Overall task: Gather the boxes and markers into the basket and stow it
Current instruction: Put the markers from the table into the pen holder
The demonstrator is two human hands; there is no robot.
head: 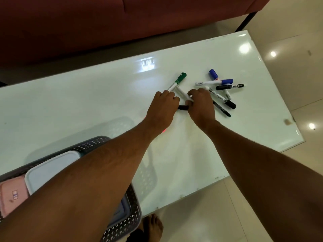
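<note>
Evidently the head view caught the marker-gathering step, with the boxes already dealt with: a pale blue box point(50, 169) and a pink box point(13, 195) lay inside the dark perforated basket point(130, 218), which sat on the near left corner of the glossy white table point(87, 102), partly under the left forearm. Both arms reached across to the loose markers in the middle right of the table. The left hand point(161, 109) had its fingers curled around the white barrel end of the green-capped marker point(177, 82), whose cap pointed away toward the sofa point(104, 23). The right hand point(201, 105) was curled over a white marker point(182, 93) and seemed also to touch a short black piece point(183, 107) between the two hands; how firmly it pinched either could not be told. Probably each hand took one so that several could go to the basket together. Just beyond the right hand lay the remaining cluster point(222, 89): blue-capped and black-capped markers, some crossing one another, and a dark thin one nearest the right wrist. They sat well in from the table's right edge, so none looked likely to roll off. Open tabletop stretched between hands and basket, leaving a free path back.
</note>
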